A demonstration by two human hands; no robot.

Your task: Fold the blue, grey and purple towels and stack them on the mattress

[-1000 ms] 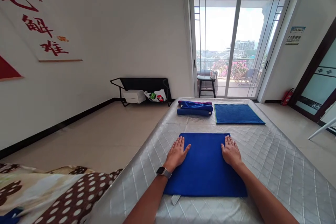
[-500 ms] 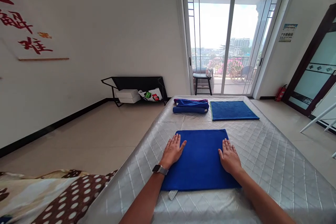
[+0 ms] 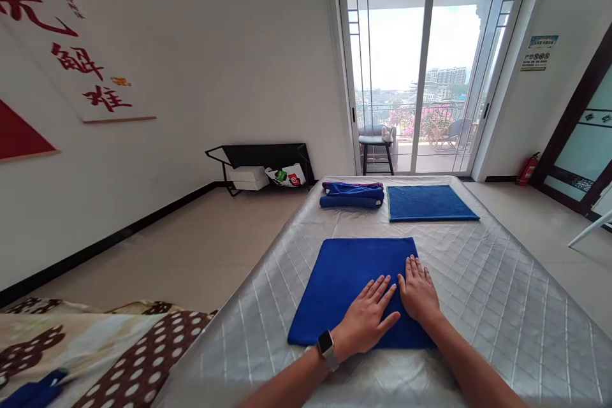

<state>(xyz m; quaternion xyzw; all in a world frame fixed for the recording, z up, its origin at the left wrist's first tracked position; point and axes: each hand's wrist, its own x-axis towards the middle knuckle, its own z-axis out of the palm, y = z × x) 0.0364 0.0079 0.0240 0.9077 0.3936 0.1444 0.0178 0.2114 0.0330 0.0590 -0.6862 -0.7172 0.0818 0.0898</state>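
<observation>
A folded blue towel [image 3: 329,293] lies flat on the silver quilted mattress [image 3: 258,325]. My left hand [image 3: 366,315], with a watch [image 3: 326,343] on its wrist, is spread over the towel right of its middle. At the towel's right edge rests my right hand [image 3: 419,288], palm down and fingers stretched out. Neither hand grips anything. Beyond this towel, a second folded blue towel [image 3: 428,203] lies flat at the back right, and a small stack of blue towels [image 3: 352,196] sits at the back left.
Patterned bedding [image 3: 109,347] lies at the lower left. Against the wall stands a black folding frame [image 3: 261,154] with a white box [image 3: 248,177] by it. Sliding glass doors [image 3: 425,76] are behind the mattress. A fire extinguisher [image 3: 527,169] stands on the floor at right.
My left hand has moved from the towel's left edge rightward across it, close to my right hand. My right hand stays at the right edge. The view has turned slightly left.
</observation>
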